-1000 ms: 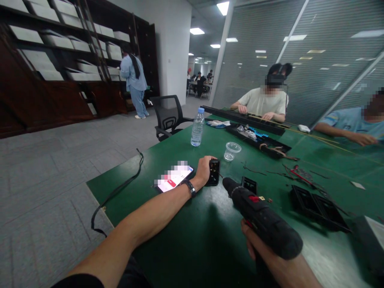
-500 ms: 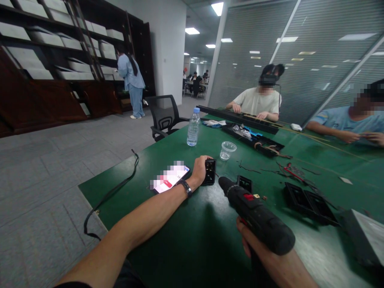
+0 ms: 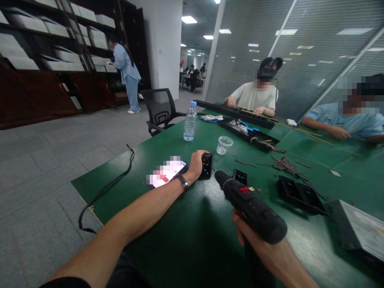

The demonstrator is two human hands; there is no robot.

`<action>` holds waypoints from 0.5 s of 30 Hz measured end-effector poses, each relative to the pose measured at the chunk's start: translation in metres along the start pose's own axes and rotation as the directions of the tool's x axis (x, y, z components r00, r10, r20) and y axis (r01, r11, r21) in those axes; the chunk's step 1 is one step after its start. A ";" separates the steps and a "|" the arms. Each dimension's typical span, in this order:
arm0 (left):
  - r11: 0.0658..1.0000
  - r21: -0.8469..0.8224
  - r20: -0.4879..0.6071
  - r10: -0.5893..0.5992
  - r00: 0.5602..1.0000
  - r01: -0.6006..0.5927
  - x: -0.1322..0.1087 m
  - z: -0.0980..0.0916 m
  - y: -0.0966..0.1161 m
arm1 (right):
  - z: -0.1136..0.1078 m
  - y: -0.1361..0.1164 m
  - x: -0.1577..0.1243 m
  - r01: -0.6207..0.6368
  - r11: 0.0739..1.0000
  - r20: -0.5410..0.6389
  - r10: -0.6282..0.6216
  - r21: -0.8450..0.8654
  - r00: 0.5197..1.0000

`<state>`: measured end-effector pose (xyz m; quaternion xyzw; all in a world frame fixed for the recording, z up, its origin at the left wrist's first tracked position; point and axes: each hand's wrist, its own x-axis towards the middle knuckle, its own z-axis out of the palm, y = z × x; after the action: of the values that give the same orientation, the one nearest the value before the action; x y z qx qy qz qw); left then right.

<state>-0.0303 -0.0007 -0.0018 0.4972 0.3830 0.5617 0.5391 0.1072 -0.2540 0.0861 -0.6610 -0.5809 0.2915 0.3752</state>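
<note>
My left hand [image 3: 196, 165] grips a small black plastic frame [image 3: 207, 166] with compartments, held on edge on the green table [image 3: 168, 224]. In my right hand [image 3: 244, 230] is a black cordless drill [image 3: 252, 206] with a red switch on top. Its thin bit points at the open side of the frame; whether the tip touches it I cannot tell. Another small black frame [image 3: 241, 177] lies just beyond the drill's chuck. A lit phone [image 3: 168, 173] rests left of my left wrist.
Around my hands are a water bottle [image 3: 190, 122], a clear plastic cup [image 3: 224, 145], a black double tray [image 3: 301, 196] and a grey box [image 3: 360, 228]. A black strap [image 3: 105, 190] hangs over the left edge. Two people sit across the table; another stands by the shelves.
The whole view has shifted slightly, so things sit a little further left and higher. Both hands keep their holds, and the drill stays aimed at the frame.
</note>
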 end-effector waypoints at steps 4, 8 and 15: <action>1.000 -0.019 -0.004 0.012 1.000 -0.012 0.001 0.000 -0.001 | -0.004 -0.001 0.003 -0.038 0.998 0.042 0.036 0.043 0.998; 1.000 -0.013 0.000 0.022 1.000 -0.022 0.000 0.000 0.001 | -0.005 0.004 0.006 -0.049 0.997 0.068 0.045 0.059 0.997; 1.000 0.009 -0.008 0.015 1.000 -0.015 -0.001 0.000 0.002 | -0.001 0.020 0.004 -0.014 0.998 0.033 0.012 0.059 0.999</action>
<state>-0.0307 -0.0021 -0.0001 0.5004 0.3837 0.5660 0.5311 0.1195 -0.2513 0.0704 -0.6484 -0.5737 0.3219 0.3831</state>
